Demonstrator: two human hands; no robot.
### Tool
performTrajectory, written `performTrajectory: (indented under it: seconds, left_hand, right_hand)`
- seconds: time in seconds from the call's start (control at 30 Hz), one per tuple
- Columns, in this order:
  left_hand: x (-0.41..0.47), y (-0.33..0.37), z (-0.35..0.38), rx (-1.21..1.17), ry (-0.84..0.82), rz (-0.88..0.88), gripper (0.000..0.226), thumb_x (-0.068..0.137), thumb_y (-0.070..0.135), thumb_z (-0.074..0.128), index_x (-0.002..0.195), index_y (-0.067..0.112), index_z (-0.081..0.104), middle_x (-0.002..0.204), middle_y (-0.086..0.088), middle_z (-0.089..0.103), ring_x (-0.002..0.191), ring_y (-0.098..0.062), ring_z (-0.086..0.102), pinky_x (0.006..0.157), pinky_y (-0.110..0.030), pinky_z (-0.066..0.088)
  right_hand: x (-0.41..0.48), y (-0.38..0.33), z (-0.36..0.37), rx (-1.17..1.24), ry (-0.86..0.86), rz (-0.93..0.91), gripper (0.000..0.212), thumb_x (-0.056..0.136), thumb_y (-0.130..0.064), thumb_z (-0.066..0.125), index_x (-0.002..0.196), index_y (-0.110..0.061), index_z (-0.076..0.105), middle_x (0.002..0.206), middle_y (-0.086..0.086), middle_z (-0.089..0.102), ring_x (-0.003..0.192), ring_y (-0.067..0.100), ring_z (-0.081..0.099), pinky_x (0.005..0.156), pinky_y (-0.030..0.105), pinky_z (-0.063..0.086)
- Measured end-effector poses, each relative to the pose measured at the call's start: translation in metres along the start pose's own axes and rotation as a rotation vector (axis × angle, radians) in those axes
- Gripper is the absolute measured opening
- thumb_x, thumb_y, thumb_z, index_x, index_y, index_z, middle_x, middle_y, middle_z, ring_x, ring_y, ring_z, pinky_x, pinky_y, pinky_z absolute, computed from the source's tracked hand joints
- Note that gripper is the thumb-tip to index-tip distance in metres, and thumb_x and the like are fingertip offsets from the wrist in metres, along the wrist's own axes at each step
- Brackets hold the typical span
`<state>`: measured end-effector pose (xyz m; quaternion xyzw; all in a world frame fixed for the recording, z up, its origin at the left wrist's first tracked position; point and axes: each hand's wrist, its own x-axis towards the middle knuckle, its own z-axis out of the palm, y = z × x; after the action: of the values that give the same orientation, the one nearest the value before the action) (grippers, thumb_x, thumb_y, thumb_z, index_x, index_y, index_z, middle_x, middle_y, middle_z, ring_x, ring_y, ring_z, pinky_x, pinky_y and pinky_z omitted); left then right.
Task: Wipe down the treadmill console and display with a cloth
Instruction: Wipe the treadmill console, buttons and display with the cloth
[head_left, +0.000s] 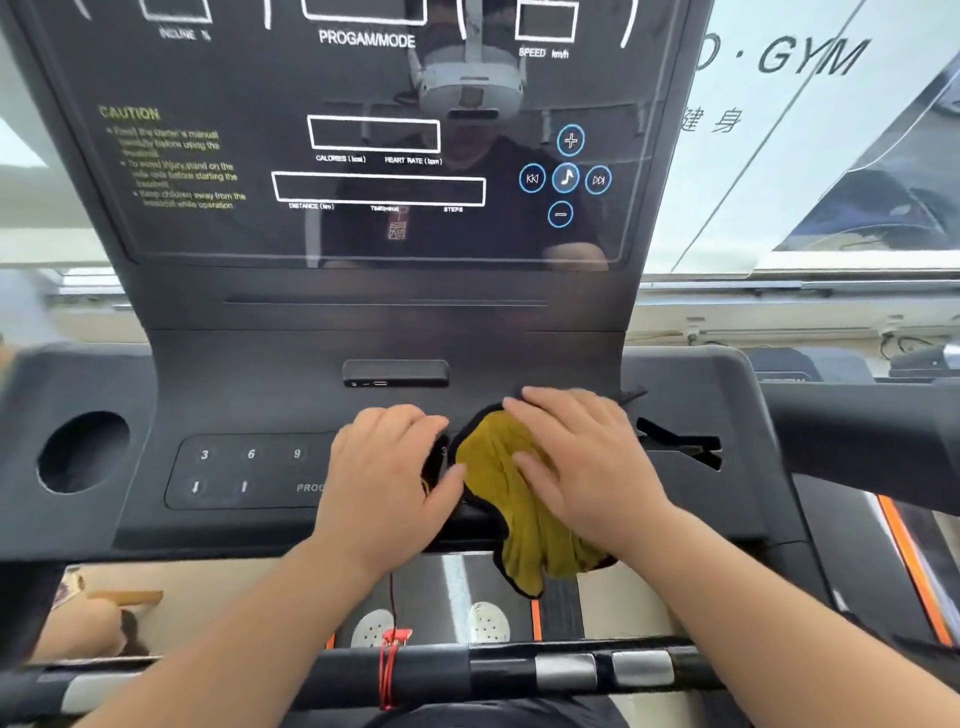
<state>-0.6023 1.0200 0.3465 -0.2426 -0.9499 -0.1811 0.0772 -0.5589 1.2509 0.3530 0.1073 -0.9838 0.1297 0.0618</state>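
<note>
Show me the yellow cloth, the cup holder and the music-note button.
yellow cloth (491, 460): head view, on its uncovered yellow upper part.
cup holder (83, 452): head view, in the middle of the round dark well.
music-note button (565, 178): head view, on the note symbol.

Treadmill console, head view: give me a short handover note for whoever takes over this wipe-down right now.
Left hand: open, resting on the keypad at the left edge of the yellow cloth.
Right hand: open, pressing flat on the cloth.
Cloth: on the lower console, right of the keypad, its lower part hanging over the front edge.
Done: wiping is on the lower console; how much is covered cannot be told.
Left: likely the rest of the console and the display, which neither hand touches.
</note>
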Motion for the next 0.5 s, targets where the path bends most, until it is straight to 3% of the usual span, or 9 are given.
performTrajectory:
  seconds: [0.03,0.1,0.17,0.23,0.3,0.43,0.5]
  left_hand:
    - [0.006,0.007,0.002,0.015,-0.029,0.024,0.044,0.081,0.053,0.057,0.106,0.02,0.071,0.099,0.002,0.067,0.092,-0.027,0.059,0.077,-0.04,0.048]
    - [0.018,0.018,0.006,0.1,-0.116,0.052,0.042,0.079,0.058,0.057,0.097,0.022,0.069,0.089,0.003,0.063,0.083,-0.025,0.056,0.069,-0.038,0.046]
    - [0.029,0.025,0.01,0.174,-0.182,0.06,0.037,0.077,0.057,0.064,0.089,0.022,0.069,0.083,0.002,0.062,0.08,-0.025,0.056,0.064,-0.036,0.043]
    - [0.036,0.029,0.012,0.179,-0.197,0.067,0.026,0.074,0.046,0.074,0.074,0.021,0.068,0.074,0.001,0.06,0.074,-0.025,0.056,0.059,-0.034,0.041]
    - [0.042,0.03,0.009,0.162,-0.196,0.07,0.025,0.075,0.035,0.075,0.062,0.02,0.061,0.065,0.002,0.054,0.068,-0.024,0.053,0.055,-0.032,0.04]
    - [0.057,0.026,-0.008,0.018,-0.135,0.019,0.023,0.087,0.029,0.065,0.069,0.018,0.055,0.066,0.003,0.055,0.072,-0.022,0.052,0.062,-0.038,0.049]
    - [0.069,0.027,-0.022,-0.05,-0.123,-0.007,0.02,0.091,0.028,0.062,0.074,0.018,0.055,0.068,0.005,0.057,0.075,-0.021,0.053,0.066,-0.04,0.051]
  right_hand:
    - [0.003,0.006,-0.001,-0.061,0.094,0.045,0.05,0.095,-0.04,0.062,0.141,-0.02,0.06,0.136,0.001,0.062,0.123,0.028,0.054,0.104,0.045,0.039]
    - [0.006,0.016,-0.002,-0.173,0.114,0.167,0.054,0.087,-0.036,0.076,0.135,-0.015,0.064,0.125,0.003,0.065,0.117,0.031,0.055,0.1,0.047,0.039]
    - [0.004,0.023,0.0,-0.254,0.055,0.231,0.048,0.085,-0.041,0.078,0.126,-0.016,0.069,0.111,0.003,0.068,0.109,0.032,0.057,0.095,0.049,0.043]
    - [0.0,0.026,0.003,-0.271,0.046,0.205,0.029,0.088,-0.04,0.076,0.108,-0.02,0.073,0.095,0.001,0.066,0.097,0.031,0.058,0.088,0.047,0.046]
    - [-0.003,0.027,0.004,-0.22,0.054,0.175,0.015,0.09,-0.034,0.075,0.093,-0.022,0.068,0.086,-0.001,0.061,0.087,0.028,0.056,0.081,0.045,0.048]
    - [0.006,0.032,-0.013,-0.067,0.07,0.178,0.016,0.097,-0.024,0.066,0.089,-0.021,0.052,0.081,-0.004,0.056,0.075,0.023,0.051,0.072,0.042,0.05]
    - [0.016,0.033,-0.031,0.017,0.054,0.205,0.018,0.103,-0.024,0.056,0.091,-0.023,0.043,0.075,-0.009,0.051,0.067,0.021,0.049,0.063,0.038,0.042]
